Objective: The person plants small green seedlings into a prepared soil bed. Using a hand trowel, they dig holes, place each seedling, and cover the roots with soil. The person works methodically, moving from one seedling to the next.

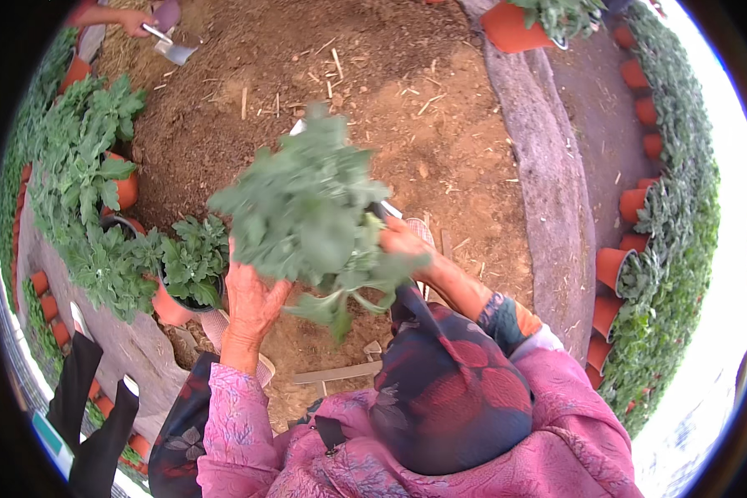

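Observation:
A leafy green plant (311,205) fills the middle of the view, blurred at its top. My left hand (252,302) is at its lower left side, fingers partly hidden by leaves; whether it grips anything is not clear. My right hand (408,243) is at the plant's right side, beside a dark thing with a pale edge that is mostly hidden by leaves and fingers. What holds the plant's roots is hidden. Just left of my left hand stands a potted plant (193,264) in an orange pot with a dark inner rim.
Potted plants (93,155) line the left, more orange pots (613,267) the right. Grey ground fabric (551,187) borders the brown soil (436,137). A wooden piece (336,373) lies near my feet. Another person's hand (136,22) holds a metal scoop (175,52).

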A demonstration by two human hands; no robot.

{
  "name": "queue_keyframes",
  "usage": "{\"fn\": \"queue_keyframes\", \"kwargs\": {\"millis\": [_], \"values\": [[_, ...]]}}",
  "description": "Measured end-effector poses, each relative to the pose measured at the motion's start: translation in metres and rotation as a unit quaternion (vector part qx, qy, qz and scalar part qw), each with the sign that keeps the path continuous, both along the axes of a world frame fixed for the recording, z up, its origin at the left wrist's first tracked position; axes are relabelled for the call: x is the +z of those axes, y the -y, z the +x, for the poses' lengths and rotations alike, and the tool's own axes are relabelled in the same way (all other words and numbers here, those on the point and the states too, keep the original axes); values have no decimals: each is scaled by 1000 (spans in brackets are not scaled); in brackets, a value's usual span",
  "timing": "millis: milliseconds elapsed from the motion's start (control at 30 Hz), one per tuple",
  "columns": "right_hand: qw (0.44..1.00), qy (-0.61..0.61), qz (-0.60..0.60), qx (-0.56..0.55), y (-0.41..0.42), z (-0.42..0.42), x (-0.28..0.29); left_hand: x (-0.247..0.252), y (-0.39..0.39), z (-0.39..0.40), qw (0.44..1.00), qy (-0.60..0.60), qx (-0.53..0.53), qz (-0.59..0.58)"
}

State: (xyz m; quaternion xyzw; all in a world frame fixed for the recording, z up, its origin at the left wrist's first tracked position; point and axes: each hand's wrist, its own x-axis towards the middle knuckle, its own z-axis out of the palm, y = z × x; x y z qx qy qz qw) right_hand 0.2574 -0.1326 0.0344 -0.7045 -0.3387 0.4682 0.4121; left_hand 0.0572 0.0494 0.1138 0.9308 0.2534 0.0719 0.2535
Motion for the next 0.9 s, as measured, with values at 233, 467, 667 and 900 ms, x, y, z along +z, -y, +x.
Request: {"fn": "queue_keyframes", "kwargs": {"millis": [233,467,667,900], "values": [[966,9,-28,-259,150,9,42,21,20,6,965,39,69,-249],[597,-307,156,-725,247,38,67,5,41,-9,929,-2,112,-353],[674,-310,167,-650,257,27,48,-11,54,-12,919,-42,103,-378],[615,-313,225,-687,291,25,21,-14,60,-11,915,-52,63,-396]]}}
